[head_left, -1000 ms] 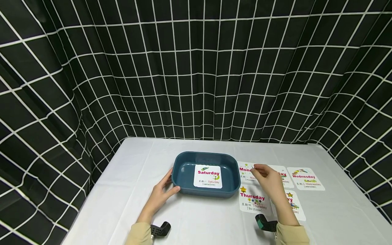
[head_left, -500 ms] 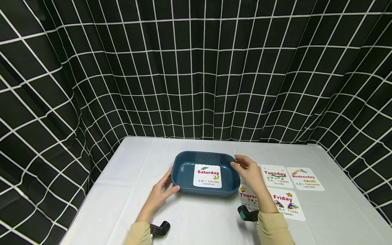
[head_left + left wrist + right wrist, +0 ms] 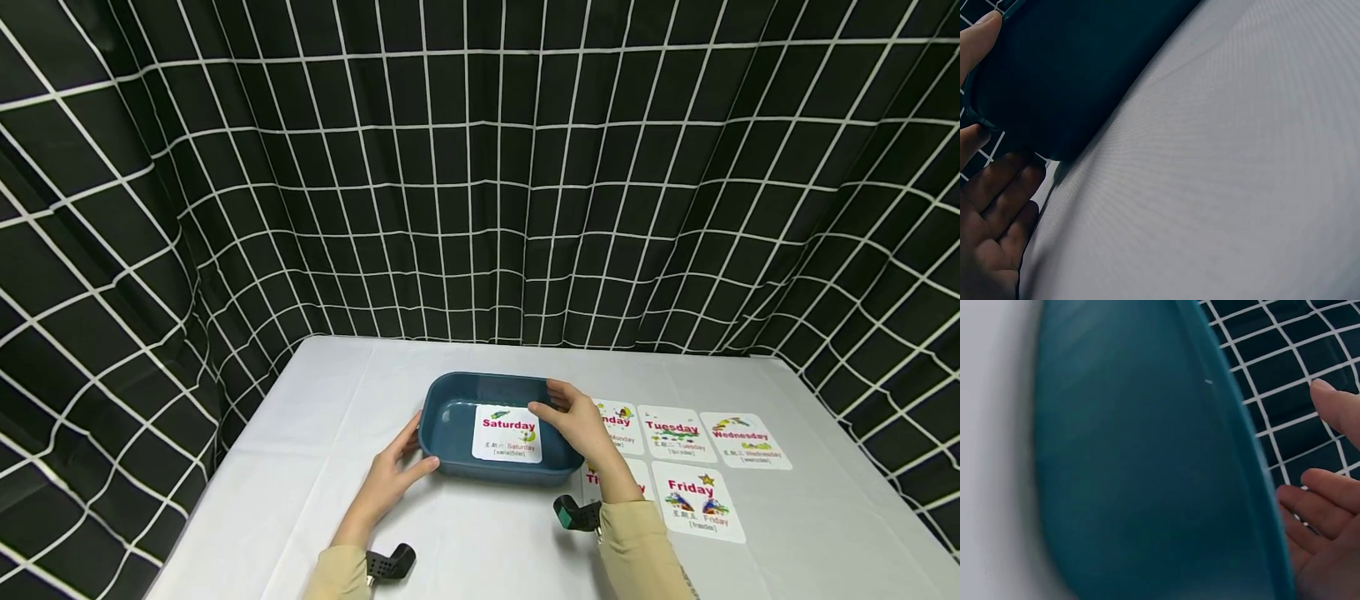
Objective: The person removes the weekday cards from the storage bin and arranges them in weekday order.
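Note:
A dark blue plastic box stands on the table, with a white Saturday card lying flat inside. My left hand holds the box's left end, thumb near the front rim and fingers along the side; the left wrist view also shows the box wall against the fingertips. Over the box's right end hovers my right hand, thumb apart from the fingers, its tips near the Saturday card's right edge. Whether they touch the card cannot be told. In the right wrist view nothing shows between thumb and fingers.
Right of the box lie weekday cards in two rows: Monday, Tuesday and Wednesday behind, Thursday and Friday in front. My right arm partly covers Monday and Thursday. A black gridded curtain surrounds the white table.
My right hand has moved left from above the Monday card, past the box's right rim, to over the box near the Saturday card. My left hand and the box have stayed put.

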Available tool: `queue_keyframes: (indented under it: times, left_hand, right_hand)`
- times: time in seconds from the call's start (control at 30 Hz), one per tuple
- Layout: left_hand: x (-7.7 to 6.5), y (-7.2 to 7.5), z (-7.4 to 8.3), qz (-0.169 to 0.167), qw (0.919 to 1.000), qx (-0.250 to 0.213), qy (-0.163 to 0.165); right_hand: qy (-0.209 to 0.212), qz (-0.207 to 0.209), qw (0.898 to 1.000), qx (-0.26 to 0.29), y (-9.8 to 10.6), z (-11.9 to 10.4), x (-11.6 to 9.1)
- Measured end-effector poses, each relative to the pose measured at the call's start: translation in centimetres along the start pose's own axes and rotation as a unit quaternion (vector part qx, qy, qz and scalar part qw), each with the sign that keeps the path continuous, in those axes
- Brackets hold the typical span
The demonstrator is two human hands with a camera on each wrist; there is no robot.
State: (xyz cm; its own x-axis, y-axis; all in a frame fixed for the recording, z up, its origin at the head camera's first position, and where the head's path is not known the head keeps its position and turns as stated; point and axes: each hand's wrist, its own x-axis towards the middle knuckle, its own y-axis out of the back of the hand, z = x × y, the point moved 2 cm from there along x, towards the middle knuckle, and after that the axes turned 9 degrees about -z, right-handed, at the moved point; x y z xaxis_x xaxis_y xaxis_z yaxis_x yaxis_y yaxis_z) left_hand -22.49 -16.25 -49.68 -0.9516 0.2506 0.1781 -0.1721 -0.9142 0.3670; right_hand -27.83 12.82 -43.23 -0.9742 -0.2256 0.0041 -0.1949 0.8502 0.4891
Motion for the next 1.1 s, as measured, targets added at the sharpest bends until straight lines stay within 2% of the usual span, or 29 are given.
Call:
queue_keyframes:
  times: [0.1,0.23,0.4,0.63,0.8,1.1]
  left_hand:
    - [0.0,0.0,0.0,0.0,1.0,-0.002,0.001]
    - [0.3,-0.1,-2.0,0.004,1.0,0.005,-0.001]
    - [0.4,-0.1,-2.1,0.003,0.9999,0.009,-0.01]
    - [0.4,0.0,-2.1,0.001,1.0,0.001,0.002]
    - [0.5,-0.1,-2.0,-0.004,1.0,-0.004,0.006]
    - [0.3,0.0,-1.9,0.0,1.0,0.006,0.006]
  right_hand:
    - [-0.015,-0.007,1.0,-0.002,-0.4,0.0,0.4]
    - [-0.033,-0.02,0.999,-0.003,-1.0,0.0,1.0]
    - [-0.048,-0.035,0.998,-0.007,-1.7,0.0,1.5]
    - [-0.085,-0.043,0.995,-0.035,-2.7,0.8,1.8]
    - [-0.115,-0.036,0.992,-0.044,-2.9,1.3,1.8]
    - [-0.138,-0.042,0.988,-0.05,-3.1,1.2,2.0]
